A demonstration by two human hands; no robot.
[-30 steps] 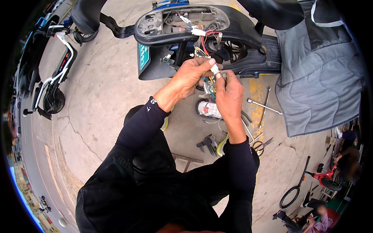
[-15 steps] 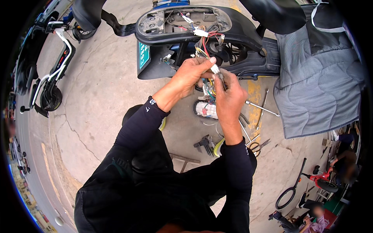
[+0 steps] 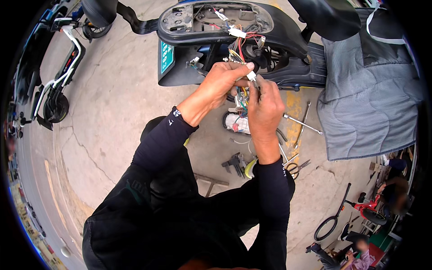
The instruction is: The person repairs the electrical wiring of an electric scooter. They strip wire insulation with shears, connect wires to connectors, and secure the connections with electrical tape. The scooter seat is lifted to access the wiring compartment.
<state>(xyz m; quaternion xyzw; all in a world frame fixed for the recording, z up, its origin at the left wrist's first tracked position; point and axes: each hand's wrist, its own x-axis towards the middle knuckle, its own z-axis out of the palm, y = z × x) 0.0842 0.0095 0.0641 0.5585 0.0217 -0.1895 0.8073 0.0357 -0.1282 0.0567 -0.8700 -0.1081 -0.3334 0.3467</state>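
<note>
My left hand [image 3: 222, 81] pinches a small white wire connector [image 3: 252, 76] between thumb and fingers. Close against it, my right hand [image 3: 266, 102] has its thumb and fingers pressed together at the connector's lower end; what lies in the pinch is mostly hidden. Coloured wires [image 3: 240, 50] run up from the hands to the opened seat compartment [image 3: 216, 18] of a black scooter [image 3: 288, 40]. A second white connector [image 3: 236, 32] rests at that compartment's edge. Below the hands, a white part with wiring [image 3: 237, 123] is on the ground, partly covered by my right hand.
On the ground at right lie a cross-shaped wrench [image 3: 302, 123] and scissors [image 3: 298, 169]. A black clamp-like tool [image 3: 233, 164] is near my feet. A grey quilted cover [image 3: 369, 99] hangs at the right. Another scooter [image 3: 67, 67] stands left; people sit at lower right.
The view has shifted slightly, so the scooter sits a little higher. Both hands stay at the connector, with the right fingers drawn a bit tighter around its lower end.
</note>
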